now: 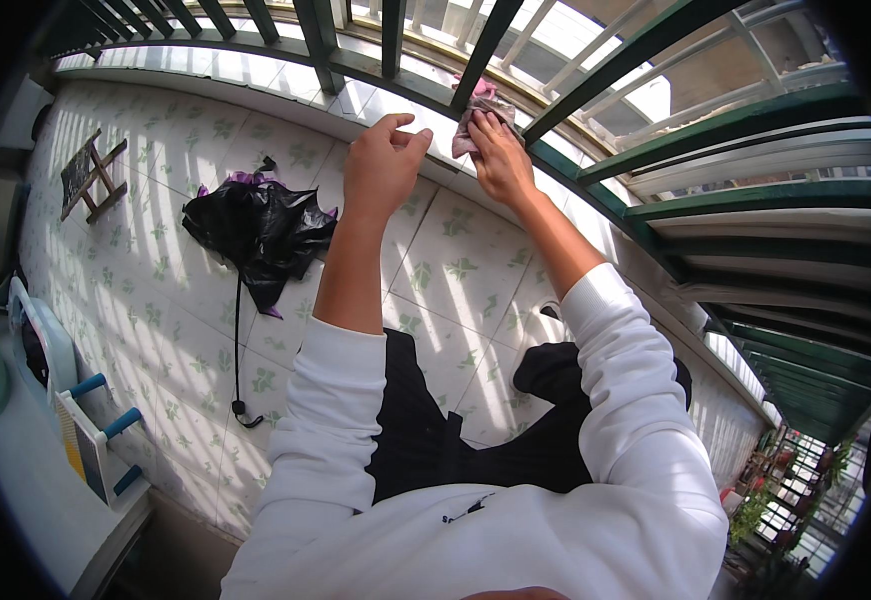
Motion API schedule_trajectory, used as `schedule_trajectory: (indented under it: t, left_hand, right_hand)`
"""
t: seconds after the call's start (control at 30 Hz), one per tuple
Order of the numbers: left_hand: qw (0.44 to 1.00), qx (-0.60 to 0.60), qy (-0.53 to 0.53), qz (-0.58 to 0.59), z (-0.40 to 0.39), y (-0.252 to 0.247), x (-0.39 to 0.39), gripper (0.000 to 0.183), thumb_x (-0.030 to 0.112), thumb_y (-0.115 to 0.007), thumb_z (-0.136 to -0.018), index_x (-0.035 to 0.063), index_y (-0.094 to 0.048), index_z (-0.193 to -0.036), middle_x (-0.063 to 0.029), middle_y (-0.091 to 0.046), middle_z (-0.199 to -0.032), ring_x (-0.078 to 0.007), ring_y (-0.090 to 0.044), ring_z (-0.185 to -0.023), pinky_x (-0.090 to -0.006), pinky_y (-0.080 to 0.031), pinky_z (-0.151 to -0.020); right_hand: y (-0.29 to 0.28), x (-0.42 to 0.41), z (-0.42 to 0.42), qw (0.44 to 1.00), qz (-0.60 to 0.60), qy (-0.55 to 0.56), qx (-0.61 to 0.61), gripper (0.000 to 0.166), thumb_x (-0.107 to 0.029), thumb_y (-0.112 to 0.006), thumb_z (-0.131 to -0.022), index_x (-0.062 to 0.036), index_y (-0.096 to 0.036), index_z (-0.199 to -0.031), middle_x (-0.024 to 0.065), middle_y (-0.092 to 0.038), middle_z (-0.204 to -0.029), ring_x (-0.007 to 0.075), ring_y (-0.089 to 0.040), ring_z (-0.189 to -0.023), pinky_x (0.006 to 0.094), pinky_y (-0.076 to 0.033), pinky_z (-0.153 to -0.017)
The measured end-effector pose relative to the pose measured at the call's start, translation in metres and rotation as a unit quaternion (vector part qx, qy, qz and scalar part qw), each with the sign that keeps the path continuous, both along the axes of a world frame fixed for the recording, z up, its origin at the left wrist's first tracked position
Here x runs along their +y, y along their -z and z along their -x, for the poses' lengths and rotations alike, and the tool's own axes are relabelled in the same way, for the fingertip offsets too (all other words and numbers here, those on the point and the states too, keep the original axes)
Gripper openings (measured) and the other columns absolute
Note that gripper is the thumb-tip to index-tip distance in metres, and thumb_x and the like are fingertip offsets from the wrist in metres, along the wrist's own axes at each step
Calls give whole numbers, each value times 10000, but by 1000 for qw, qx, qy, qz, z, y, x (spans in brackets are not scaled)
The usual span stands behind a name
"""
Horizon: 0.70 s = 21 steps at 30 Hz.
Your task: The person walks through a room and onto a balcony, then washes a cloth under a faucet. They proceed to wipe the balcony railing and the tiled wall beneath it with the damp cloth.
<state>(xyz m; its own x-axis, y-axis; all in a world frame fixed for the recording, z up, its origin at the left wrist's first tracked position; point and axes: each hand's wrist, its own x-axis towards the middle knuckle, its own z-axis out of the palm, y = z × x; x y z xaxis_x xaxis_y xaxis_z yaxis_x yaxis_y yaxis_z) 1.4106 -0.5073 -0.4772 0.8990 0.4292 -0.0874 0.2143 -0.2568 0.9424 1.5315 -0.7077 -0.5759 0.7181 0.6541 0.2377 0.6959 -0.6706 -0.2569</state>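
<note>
My right hand (503,159) presses a crumpled greyish-pink cloth (468,142) against the white tiled ledge (435,135) at the foot of the green metal railing (484,56). Its fingers lie spread over the cloth. A brighter pink cloth or bag (479,87) shows just behind, by the bars. Held in the air left of it, my left hand (383,161) has curled fingers with the thumb apart and nothing in them.
An open black and purple umbrella (263,225) lies on the patterned tile floor (435,315). A small folding stool (94,180) stands beyond it. At the left are a white counter (38,510) and a blue-handled rack (90,427). Potted plants (750,510) are at lower right.
</note>
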Motion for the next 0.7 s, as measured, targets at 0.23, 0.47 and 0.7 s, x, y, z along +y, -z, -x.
schedule_trajectory:
  t: [0.23, 0.47, 0.7]
  left_hand:
    - [999, -1, 10, 44, 1, -16, -9, 409, 256, -710, -918, 24, -650, -1250, -80, -716, -1004, -146, -690, -863, -278, -580, -650]
    - [972, -49, -71, 220, -11, -9, 14, 325, 240, -651, -961, 4, -647, -1184, -96, -718, -1049, -168, -699, -890, -274, -579, -657]
    - [940, -113, -140, 290, -13, -6, 31, 263, 219, -647, -961, -11, -664, -1088, -97, -717, -959, -158, -710, -820, -270, -593, -582]
  right_hand:
    - [-13, 10, -22, 993, -43, -8, 111, 444, -107, -549, -939, -70, -556, -1381, 196, -463, -1507, 378, -378, -1433, 441, -341, -1166]
    - [7, -50, 11, 789, -311, 176, 500, 269, -215, -483, -1055, -94, -665, -1211, 10, -689, -1069, 127, -633, -922, 292, -506, -820]
    - [-43, -42, 3, 613, -325, 284, 662, 256, -223, -543, -1037, -20, -607, -1180, 92, -645, -1037, 222, -642, -874, 389, -547, -743]
